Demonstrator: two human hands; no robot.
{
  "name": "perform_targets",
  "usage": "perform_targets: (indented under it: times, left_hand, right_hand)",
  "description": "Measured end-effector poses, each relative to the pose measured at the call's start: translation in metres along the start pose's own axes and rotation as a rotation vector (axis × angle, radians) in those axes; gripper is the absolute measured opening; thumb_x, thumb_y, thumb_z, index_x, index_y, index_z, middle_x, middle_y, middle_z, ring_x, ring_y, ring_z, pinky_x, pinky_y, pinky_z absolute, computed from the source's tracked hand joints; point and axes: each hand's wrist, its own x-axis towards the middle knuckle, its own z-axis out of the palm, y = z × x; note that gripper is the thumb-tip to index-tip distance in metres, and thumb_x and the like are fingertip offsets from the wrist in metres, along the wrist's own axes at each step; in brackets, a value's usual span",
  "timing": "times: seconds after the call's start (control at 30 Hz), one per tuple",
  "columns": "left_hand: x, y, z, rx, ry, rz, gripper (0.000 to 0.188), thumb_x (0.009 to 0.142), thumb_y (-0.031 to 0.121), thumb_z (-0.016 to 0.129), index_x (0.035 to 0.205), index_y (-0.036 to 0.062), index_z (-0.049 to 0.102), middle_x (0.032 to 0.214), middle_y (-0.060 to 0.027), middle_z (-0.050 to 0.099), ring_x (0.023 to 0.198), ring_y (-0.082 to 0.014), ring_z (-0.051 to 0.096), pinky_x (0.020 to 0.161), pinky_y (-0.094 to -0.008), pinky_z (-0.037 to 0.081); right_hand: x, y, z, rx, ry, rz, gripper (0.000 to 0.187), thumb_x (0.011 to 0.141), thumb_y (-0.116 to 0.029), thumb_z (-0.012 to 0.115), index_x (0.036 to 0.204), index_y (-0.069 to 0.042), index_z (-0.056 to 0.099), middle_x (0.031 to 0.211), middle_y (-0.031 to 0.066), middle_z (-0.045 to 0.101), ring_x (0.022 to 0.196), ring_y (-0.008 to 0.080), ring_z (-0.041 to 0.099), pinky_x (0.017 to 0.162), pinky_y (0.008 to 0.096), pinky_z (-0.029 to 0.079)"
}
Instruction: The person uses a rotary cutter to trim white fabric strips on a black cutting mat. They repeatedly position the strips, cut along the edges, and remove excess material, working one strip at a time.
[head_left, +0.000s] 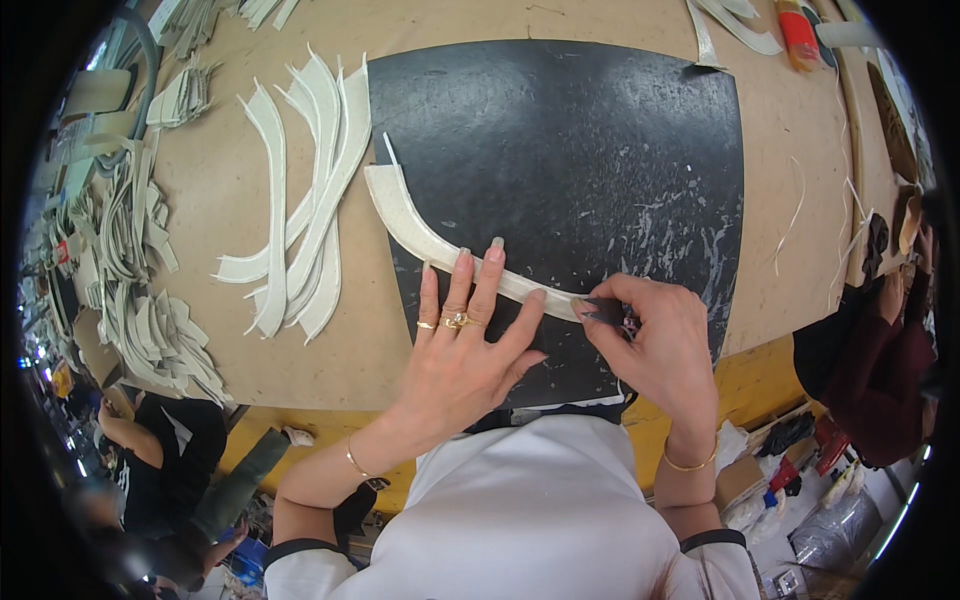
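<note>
Centrally, strip: a curved off-white fabric strip (408, 225) lies on the black mat (560, 130), running from the mat's ten o'clock down to five, with a narrow white tail (391, 150) poking out at its far end.
Left hand: the left hand (455, 360) lies with fingers apart across the strip, probably to stop it sliding or curling.
Right hand: thumb and forefinger of the right hand (660, 335) are clamped on a small dark pointed tool (603, 311) at the strip's near end, seemingly gripped low for control; its exact kind is hidden.
Mat: dark and scuffed, it likely shields the brown tabletop (330, 370).
Ready stack: similar curved strips (300, 200) overlap at nine o'clock, apparently kept within easy reach.
Table rim: bundled pieces (165, 340) at eight; a red-banded bottle (797, 38) at one; loose pale thread (797, 215) at three.
Room: a maroon-sleeved co-worker (880, 370) at four, a black-clad co-worker (165, 440) at eight, a yellow panel (755, 390) beneath the table.
</note>
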Motion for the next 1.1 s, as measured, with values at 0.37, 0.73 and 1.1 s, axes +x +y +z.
perform_targets:
  times: [0.37, 0.73, 1.1]
  left_hand:
    - [0.011, -0.03, -0.011, 0.041, 0.055, 0.005, 0.053, 0.083, 0.05, 0.069, 0.13, 0.0265, 0.063, 0.159, -0.0242, 0.024, 0.145, -0.0491, 0.022, 0.114, -0.0647, -0.003]
    - [0.006, -0.021, -0.01, -0.007, -0.011, 0.054, 0.064, 0.088, 0.031, 0.069, 0.141, 0.0026, 0.047, 0.153, -0.0158, 0.038, 0.141, -0.0296, 0.038, 0.114, -0.0486, 0.032]
    - [0.008, -0.02, -0.011, -0.025, -0.03, 0.064, 0.057, 0.088, 0.031, 0.07, 0.138, 0.0106, 0.053, 0.156, -0.0179, 0.033, 0.142, -0.0327, 0.036, 0.114, -0.0536, 0.031]
  right_hand:
    - [0.008, -0.025, 0.019, -0.02, 0.051, 0.031, 0.016, 0.079, -0.02, 0.069, 0.087, -0.006, 0.071, 0.062, 0.008, 0.064, 0.055, 0.0248, 0.063, 0.056, 0.0347, 0.048]
    - [0.009, -0.027, 0.004, 0.067, -0.045, 0.106, 0.018, 0.081, -0.019, 0.07, 0.092, -0.006, 0.071, 0.066, 0.009, 0.066, 0.06, 0.0251, 0.066, 0.06, 0.0363, 0.05]
    - [0.005, -0.012, 0.009, 0.106, 0.051, 0.05, 0.017, 0.084, -0.018, 0.072, 0.085, -0.001, 0.071, 0.056, 0.0034, 0.057, 0.045, 0.0113, 0.048, 0.048, 0.0282, 0.036]
